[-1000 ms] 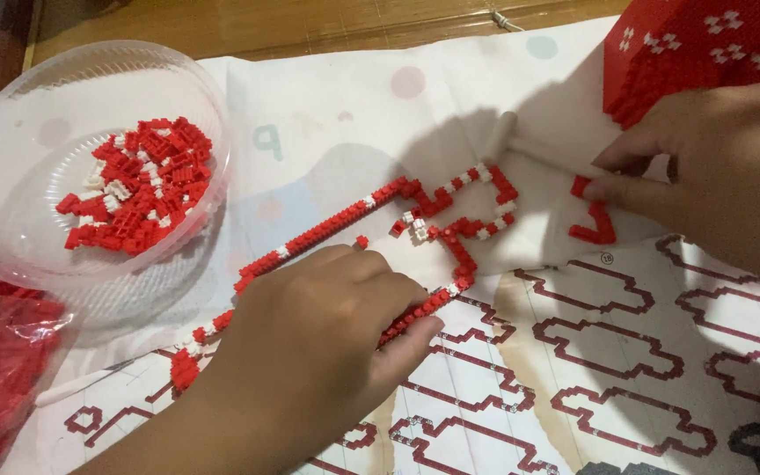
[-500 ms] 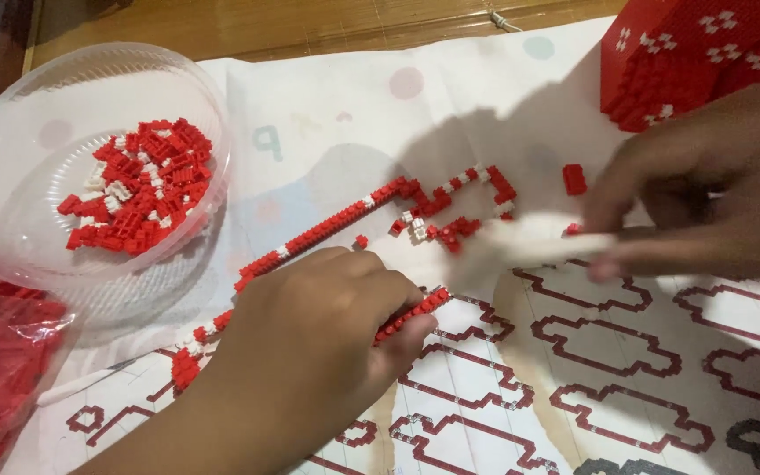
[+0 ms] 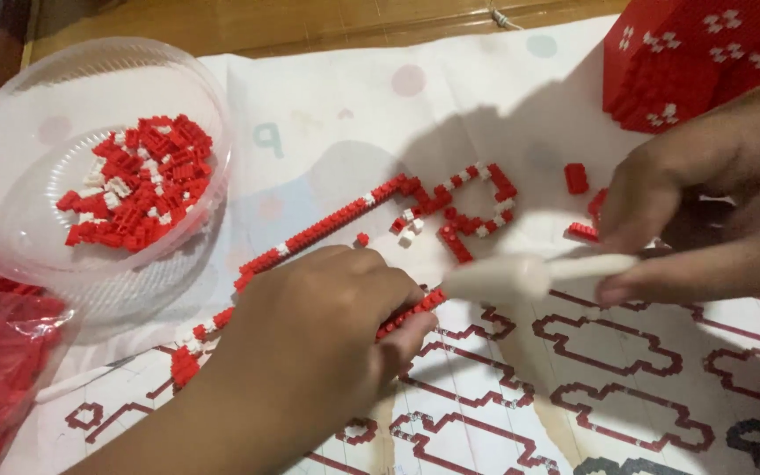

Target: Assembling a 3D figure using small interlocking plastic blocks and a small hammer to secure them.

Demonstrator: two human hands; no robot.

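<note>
Centre frame: left hand [image 3: 310, 343] pressed flat over red brick chain [image 3: 327, 227]. Right hand [image 3: 705, 211], pinched on white stick [image 3: 529, 274]. Risk: chain snapping under pressure; loose bricks [image 3: 578, 178] scattering.

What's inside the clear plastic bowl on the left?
The clear plastic bowl holds a loose heap of small red and white bricks on its bottom. Any bricks buried under the heap are hidden.
</note>
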